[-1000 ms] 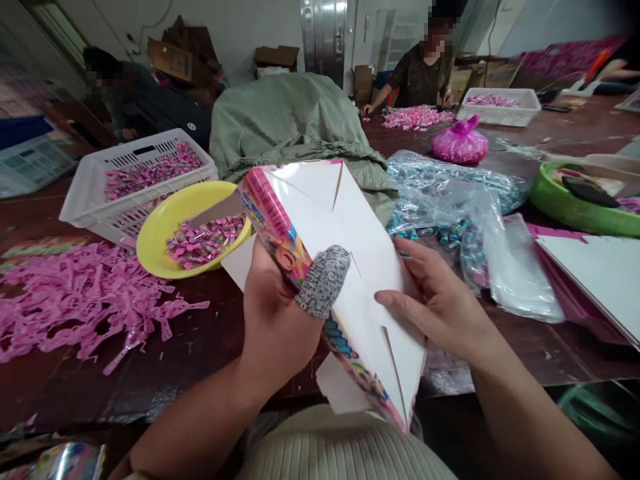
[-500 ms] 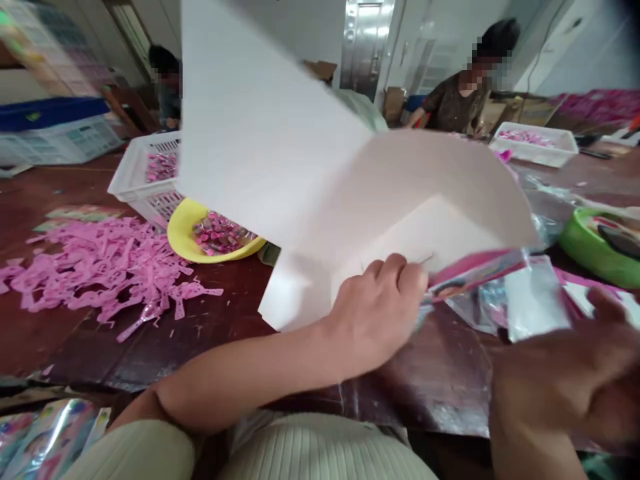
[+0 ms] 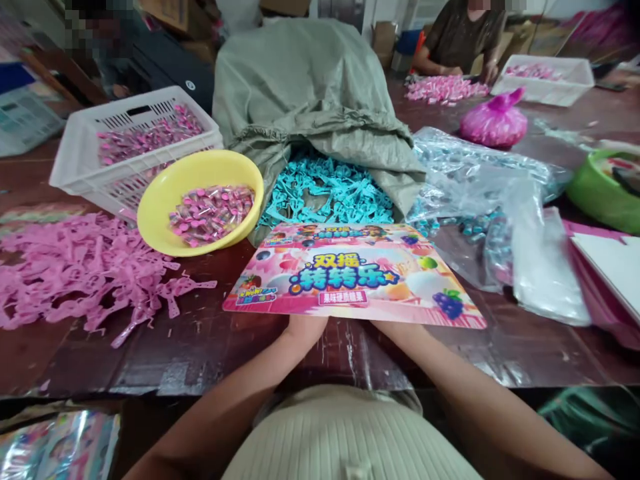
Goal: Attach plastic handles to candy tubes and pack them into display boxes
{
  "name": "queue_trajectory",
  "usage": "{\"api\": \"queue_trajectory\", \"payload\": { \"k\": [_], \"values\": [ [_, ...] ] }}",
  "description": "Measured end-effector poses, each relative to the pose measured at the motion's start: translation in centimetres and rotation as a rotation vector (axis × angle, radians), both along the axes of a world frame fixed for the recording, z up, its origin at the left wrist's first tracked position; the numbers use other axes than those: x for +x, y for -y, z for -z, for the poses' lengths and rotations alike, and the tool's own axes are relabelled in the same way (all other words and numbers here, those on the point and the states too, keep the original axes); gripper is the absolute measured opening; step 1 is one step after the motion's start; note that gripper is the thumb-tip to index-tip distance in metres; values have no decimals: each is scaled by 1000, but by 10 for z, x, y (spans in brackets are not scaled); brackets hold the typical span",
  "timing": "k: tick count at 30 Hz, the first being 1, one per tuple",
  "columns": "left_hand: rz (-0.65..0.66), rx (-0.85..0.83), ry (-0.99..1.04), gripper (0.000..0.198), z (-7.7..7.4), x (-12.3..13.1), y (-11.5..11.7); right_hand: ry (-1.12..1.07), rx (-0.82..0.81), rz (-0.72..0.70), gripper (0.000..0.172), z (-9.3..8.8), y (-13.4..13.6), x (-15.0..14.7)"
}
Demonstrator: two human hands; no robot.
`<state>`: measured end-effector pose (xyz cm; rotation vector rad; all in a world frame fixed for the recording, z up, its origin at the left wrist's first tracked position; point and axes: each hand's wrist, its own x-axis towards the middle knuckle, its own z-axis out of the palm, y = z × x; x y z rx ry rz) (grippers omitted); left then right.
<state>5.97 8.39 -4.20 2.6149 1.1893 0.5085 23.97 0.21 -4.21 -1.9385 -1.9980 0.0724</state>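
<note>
A flat printed card point(image 3: 350, 277) lies on the dark wooden table point(image 3: 195, 353), with its glossy pink face up and large blue Chinese lettering and fruit pictures on it. My left hand point(image 3: 305, 330) and my right hand point(image 3: 395, 330) meet its near edge, and the fingers of both are hidden beneath it. Beyond the card, a heap of turquoise plastic pieces point(image 3: 325, 190) spills from a grey-green woven sack point(image 3: 310, 80). A yellow bowl point(image 3: 200, 167) of pink wrapped sweets stands to the left of the heap.
A white slotted crate point(image 3: 135, 127) and loose pink plastic pieces point(image 3: 85, 273) lie to the left. Clear bags point(image 3: 490, 173), a pink bag point(image 3: 495, 120) and a green basin point(image 3: 595, 190) stand to the right. A co-worker point(image 3: 465, 40) sits at the far end.
The card has turned from its white inner side to its printed face and now lies flat on the table. Both hands have dropped to its near edge.
</note>
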Motion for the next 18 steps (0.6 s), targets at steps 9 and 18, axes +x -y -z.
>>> {"api": "queue_trajectory", "payload": {
  "k": [9,18],
  "values": [
    [55,42,-219,23,-9,9,5,179,-143,88,29,-10,-7,-2],
    [568,517,109,59,-50,-139,-30,113,626,-192,54,-66,75,118]
  ]
}}
